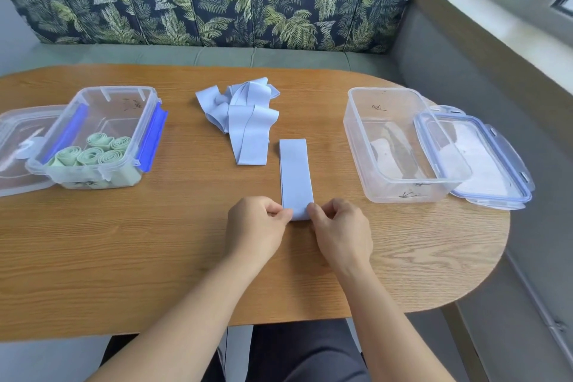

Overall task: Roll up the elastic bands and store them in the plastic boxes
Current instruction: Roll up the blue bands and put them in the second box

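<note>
Well, the table held an empty plastic box on the right. A blue band lay flat in the middle. The left hand and right hand pinched its near end, probably to start rolling it tight.

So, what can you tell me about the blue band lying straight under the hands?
The band is a pale blue strip, smooth and fabric-like. It lies flat and straight on the table, pointing away from the person, just right of the loose pile. The left hand and right hand pinch its near end; no roll shows yet.
</note>
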The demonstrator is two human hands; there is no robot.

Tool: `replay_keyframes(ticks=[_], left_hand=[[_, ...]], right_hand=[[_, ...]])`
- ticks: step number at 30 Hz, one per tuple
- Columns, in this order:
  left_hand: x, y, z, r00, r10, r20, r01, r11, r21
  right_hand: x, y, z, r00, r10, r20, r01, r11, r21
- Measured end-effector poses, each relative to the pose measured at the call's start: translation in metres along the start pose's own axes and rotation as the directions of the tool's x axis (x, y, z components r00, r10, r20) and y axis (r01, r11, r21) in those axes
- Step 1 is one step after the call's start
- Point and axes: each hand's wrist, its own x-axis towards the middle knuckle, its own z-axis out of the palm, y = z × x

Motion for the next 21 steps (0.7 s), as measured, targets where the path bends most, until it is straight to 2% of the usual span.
replay_keyframes(ticks=[7,11,15,17,19,21], left_hand=[[-0.009,0.003,-0.004,0.999,-0.039,0.034,0.04,0.999,-0.018],[-0.016,0.003,-0.007,0.997,-0.057,0.059,0.062,0.993,-0.097],[-0.022,0.001,-0.011,0.988,-0.108,0.11,0.132,0.96,-0.248],[-0.025,0.002,-0.014,0.964,-0.184,0.191,0.247,0.883,-0.398],[-0.029,0.006,-0.017,0.902,-0.254,0.348,0.413,0.742,-0.529],[-0.033,0.009,-0.019,0.834,-0.249,0.493,0.534,0.593,-0.603]], right_hand=[[-0.002,0.0,0.0,0.998,-0.009,0.058,-0.003,0.979,0.205],[-0.009,-0.001,-0.007,0.99,0.053,0.128,-0.113,0.844,0.524],[-0.021,0.001,-0.012,0.99,0.041,0.136,-0.124,0.711,0.692],[-0.026,0.0,-0.015,0.989,0.041,0.142,-0.135,0.647,0.75],[-0.029,-0.002,-0.018,0.988,0.031,0.153,-0.14,0.606,0.783],[-0.032,-0.003,-0.02,0.987,0.011,0.158,-0.132,0.599,0.79]])
